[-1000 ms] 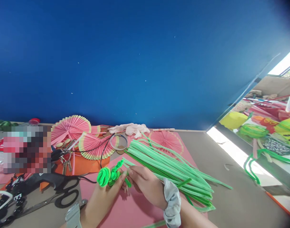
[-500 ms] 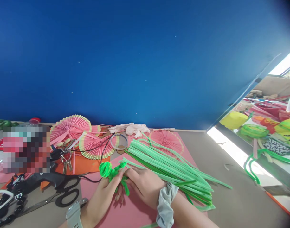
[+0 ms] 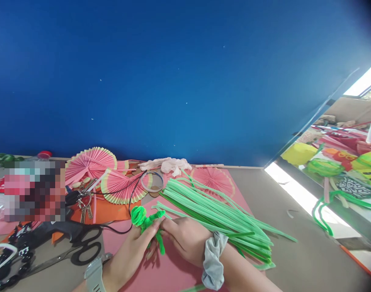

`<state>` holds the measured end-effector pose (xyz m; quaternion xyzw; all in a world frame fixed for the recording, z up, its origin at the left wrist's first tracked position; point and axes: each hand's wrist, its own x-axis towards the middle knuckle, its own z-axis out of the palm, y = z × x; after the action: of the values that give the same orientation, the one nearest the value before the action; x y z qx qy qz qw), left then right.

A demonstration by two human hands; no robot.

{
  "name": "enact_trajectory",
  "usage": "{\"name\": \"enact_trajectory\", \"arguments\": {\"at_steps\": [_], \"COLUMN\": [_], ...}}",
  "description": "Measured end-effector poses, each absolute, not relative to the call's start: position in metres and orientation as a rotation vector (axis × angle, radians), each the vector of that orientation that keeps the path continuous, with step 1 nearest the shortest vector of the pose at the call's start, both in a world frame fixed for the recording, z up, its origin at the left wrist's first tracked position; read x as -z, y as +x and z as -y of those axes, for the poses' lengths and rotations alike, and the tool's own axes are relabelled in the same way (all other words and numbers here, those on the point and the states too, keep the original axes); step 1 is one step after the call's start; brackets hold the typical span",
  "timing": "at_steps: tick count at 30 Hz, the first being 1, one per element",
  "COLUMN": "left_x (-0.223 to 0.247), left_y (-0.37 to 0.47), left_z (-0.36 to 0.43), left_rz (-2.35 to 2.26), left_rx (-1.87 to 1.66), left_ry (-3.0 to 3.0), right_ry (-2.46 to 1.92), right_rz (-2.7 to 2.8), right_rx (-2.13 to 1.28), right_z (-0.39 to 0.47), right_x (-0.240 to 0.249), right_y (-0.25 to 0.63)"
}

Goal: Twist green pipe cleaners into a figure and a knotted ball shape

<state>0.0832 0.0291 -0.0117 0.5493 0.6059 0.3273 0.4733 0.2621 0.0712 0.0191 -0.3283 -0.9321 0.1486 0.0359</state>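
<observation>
A small bright green pipe cleaner figure (image 3: pixel 139 215), with a coiled round head and thin twisted limbs, is held up over pink paper (image 3: pixel 173 271). My left hand (image 3: pixel 142 243) is closed on its body between thumb and fingers. Close against it, my right hand (image 3: pixel 182 237) pinches at the figure's right side; its fingertips partly hide what they grip. Just right of my hands lies a thick bundle of light and darker green pipe cleaners (image 3: pixel 215 215). A grey scrunchie (image 3: pixel 214 259) is on my right wrist, a pale watch (image 3: pixel 95 273) on my left.
Black-handled scissors (image 3: pixel 84 247), a black glue gun (image 3: pixel 60 229) and keys (image 3: pixel 86 209) lie at the left. Behind my hands are pleated pink paper fans (image 3: pixel 126 186), a tape roll (image 3: pixel 152 181) and crumpled white material (image 3: pixel 170 165). A blue panel (image 3: pixel 185 81) rises along the back.
The green figure has shifted slightly right and tilted a little in my fingers. Both hands keep their grip and have barely moved.
</observation>
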Motion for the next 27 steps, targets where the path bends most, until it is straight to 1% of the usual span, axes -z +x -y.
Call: {"name": "enact_trajectory", "arguments": {"at_steps": [3,6,13,17,22,27], "left_x": [0.015,0.019,0.028,0.021,0.009,0.01], "left_y": [0.082,0.08,0.074,0.077,0.083,0.08], "left_z": [-0.03,-0.03,-0.027,-0.029,-0.031,-0.033], "left_rz": [-1.514,-1.503,-1.397,-1.321,-1.279,-1.17], "left_rx": [-0.71,-0.701,-0.791,-0.845,-0.825,-0.759], "left_ry": [1.323,1.33,1.277,1.267,1.064,1.169], "right_ry": [-1.009,-0.994,-0.883,-0.83,-0.802,-0.753], "right_rz": [2.882,2.912,3.017,3.075,3.087,3.067], "right_rx": [-0.45,-0.44,-0.383,-0.295,-0.292,-0.272], "right_z": [-0.071,-0.073,-0.078,-0.078,-0.079,-0.079], "right_x": [-0.017,-0.015,-0.017,-0.021,-0.019,-0.013], "right_y": [0.262,0.262,0.261,0.261,0.262,0.262]}}
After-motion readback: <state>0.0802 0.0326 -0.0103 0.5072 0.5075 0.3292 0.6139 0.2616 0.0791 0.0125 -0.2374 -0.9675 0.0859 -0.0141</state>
